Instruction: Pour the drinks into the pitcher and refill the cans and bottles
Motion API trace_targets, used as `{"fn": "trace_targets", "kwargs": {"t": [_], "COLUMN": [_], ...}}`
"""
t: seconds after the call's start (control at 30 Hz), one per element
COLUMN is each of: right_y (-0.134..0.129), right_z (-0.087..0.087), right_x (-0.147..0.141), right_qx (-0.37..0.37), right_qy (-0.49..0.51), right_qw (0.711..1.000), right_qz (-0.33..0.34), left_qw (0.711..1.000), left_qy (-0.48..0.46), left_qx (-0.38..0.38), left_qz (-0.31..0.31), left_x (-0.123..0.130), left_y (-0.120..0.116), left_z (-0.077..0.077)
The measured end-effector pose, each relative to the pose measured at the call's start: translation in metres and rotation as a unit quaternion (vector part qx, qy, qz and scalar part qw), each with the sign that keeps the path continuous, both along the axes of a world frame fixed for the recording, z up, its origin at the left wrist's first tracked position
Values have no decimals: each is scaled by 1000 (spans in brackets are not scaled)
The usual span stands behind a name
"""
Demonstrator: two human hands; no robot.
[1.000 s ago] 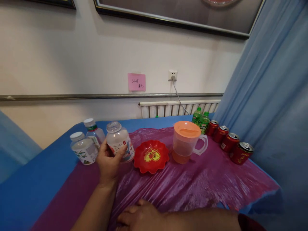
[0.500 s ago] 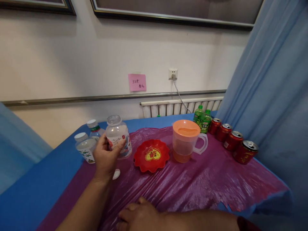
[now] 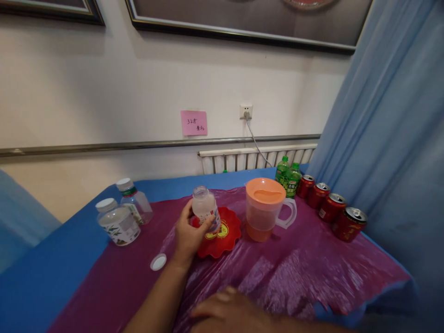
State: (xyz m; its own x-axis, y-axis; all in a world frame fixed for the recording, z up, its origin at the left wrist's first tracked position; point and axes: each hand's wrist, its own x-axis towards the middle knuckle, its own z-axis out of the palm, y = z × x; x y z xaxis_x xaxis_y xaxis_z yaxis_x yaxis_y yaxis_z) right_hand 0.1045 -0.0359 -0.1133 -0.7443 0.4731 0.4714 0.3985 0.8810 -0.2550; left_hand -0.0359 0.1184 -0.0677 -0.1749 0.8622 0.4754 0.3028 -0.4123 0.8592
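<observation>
A clear plastic bottle [image 3: 205, 210] with a wide open mouth and a printed white label is held in my left hand [image 3: 190, 229], fingers wrapped around its side. It stands nearly upright in front of or over the red scalloped plate [image 3: 225, 245], hiding part of it; whether they touch, I cannot tell. A loose white cap [image 3: 158, 262] lies on the purple plastic sheet left of my left forearm. At the bottom my right hand [image 3: 225, 309] is low over the sheet with fingers loosely stretched, holding nothing visible. Right of the plate is a pitcher [image 3: 262, 215] with an orange lid and amber liquid.
Two capped clear bottles, one with a leaf label [image 3: 120, 226] and one with a green band [image 3: 137, 203], stand at the left. Green-capped bottles [image 3: 293, 180] and a row of red cans [image 3: 331, 208] line the right side. A blue curtain [image 3: 388, 138] hangs beside them.
My left hand has carried the bottle rightward, from beside the capped bottles to the plate. The white cap is now fully exposed. My right hand has shifted slightly right; the view has shifted a little.
</observation>
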Motion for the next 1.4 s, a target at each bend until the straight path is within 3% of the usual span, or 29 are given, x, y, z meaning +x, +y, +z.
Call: {"fn": "trace_targets", "kwargs": {"t": [0.07,0.1,0.17,0.23,0.33,0.4,0.57,0.77,0.9,1.03,1.2,1.4], "right_y": [-6,-9,-11,-3,24,46,80,91,100,108,110,110], "right_z": [15,21,29,31,27,22,16,29,44,67,108,156], "right_x": [44,66,109,144,177,187,181,162,159,166,178,165], "right_qx": [-3,1,18,25,-47,-114,-222,-226,-208,-203,-195,-158], "right_qy": [119,189,309,392,498,536,543,629,621,599,539,449], "right_qw": [990,971,899,812,712,678,691,656,665,688,734,785], "right_qz": [-76,-146,-312,-432,-494,-490,-422,-349,-358,-356,-363,-397], "left_qw": [999,999,997,995,994,993,993,992,993,991,988,984], "left_qy": [34,50,79,100,110,112,114,122,116,126,152,179], "left_qx": [-13,-15,-11,-1,1,-6,-17,-10,-16,-16,-22,-18], "left_qz": [-4,-8,-12,-14,-21,-28,-25,-10,-24,-33,-12,-12], "left_x": [-6,-9,-13,-14,-12,-10,-8,-11,-10,-11,-12,-11], "left_y": [1,1,1,0,-5,-8,-13,-13,-14,-14,-14,-17], "left_z": [-6,-9,-11,-12,-14,-15,-17,-23,-26,-26,-25,-24]}}
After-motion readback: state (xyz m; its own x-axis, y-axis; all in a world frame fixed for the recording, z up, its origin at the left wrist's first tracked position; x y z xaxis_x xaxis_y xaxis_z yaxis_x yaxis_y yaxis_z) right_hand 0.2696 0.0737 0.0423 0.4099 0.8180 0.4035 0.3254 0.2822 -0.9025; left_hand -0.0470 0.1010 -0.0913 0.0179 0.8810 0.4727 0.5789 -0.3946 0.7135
